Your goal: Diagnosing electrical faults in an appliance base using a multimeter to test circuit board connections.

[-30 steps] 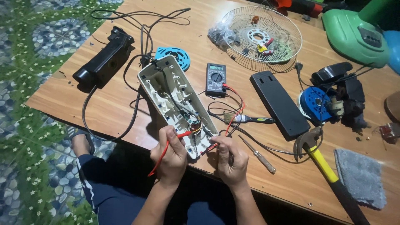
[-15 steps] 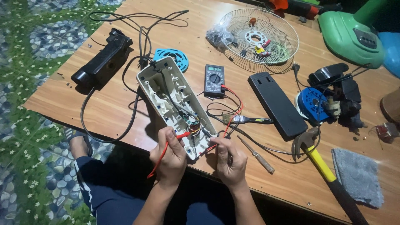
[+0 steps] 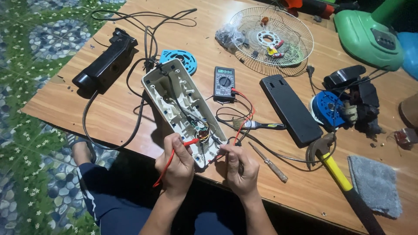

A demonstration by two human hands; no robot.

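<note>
An open cream plastic housing point(image 3: 174, 93) with wires inside lies slanted on the wooden table point(image 3: 130, 126). My left hand point(image 3: 176, 165) grips a red test probe point(image 3: 188, 142) whose tip touches the wiring at the housing's near end. My right hand point(image 3: 240, 167) pinches a second probe against the same end; its colour is hidden by my fingers. Red and black leads run up to a small grey multimeter point(image 3: 224, 82) just beyond the housing.
A black cover point(image 3: 289, 109), a black handle-shaped part point(image 3: 106, 65), a blue disc point(image 3: 180, 58), a wire fan guard point(image 3: 272, 39), a green fan base point(image 3: 370, 37), a screwdriver point(image 3: 270, 163), a yellow-handled hammer point(image 3: 337, 176), a grey cloth point(image 3: 374, 185).
Both hands hold nearly still on the probes. The view shifts slightly, nothing on the table moves.
</note>
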